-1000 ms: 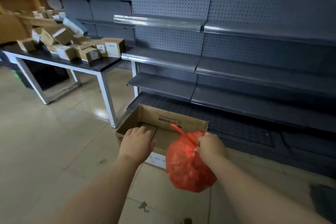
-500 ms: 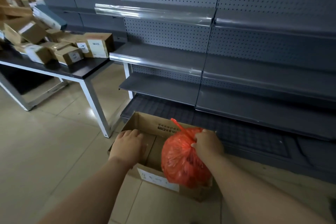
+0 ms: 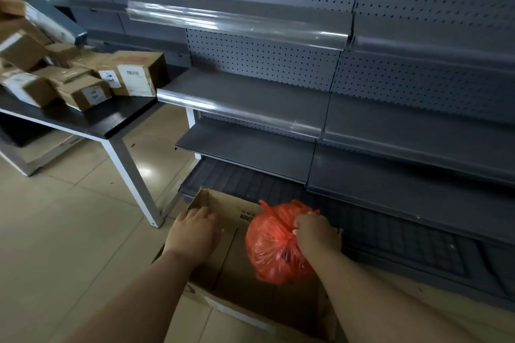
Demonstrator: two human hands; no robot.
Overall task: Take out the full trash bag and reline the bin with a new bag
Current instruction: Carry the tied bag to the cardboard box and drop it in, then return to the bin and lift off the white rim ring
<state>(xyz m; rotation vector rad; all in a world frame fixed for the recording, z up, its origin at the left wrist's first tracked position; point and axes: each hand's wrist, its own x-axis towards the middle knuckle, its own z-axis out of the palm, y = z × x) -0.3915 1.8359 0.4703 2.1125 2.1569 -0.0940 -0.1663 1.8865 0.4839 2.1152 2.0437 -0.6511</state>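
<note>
A full red trash bag point(image 3: 271, 250), tied at the top, hangs inside the open top of a brown cardboard box point(image 3: 223, 205) on the floor. My right hand point(image 3: 315, 231) is shut on the bag's knotted neck, above the right half of the box. Reaching into the left half of the box, my left hand point(image 3: 193, 231) has its fingers spread and holds nothing. The box's bottom is dark and partly hidden by the bag and my arms.
Grey metal shelving point(image 3: 278, 103) with a pegboard back stands right behind the box. A black-topped table with white legs point(image 3: 133, 175) stands to the left, carrying several small cardboard parcels point(image 3: 133, 75). Beige tiled floor point(image 3: 61, 231) lies at the lower left.
The view has come closer to the box. My right hand has lowered the red bag into the box opening, and my left hand has reached further in over the left side.
</note>
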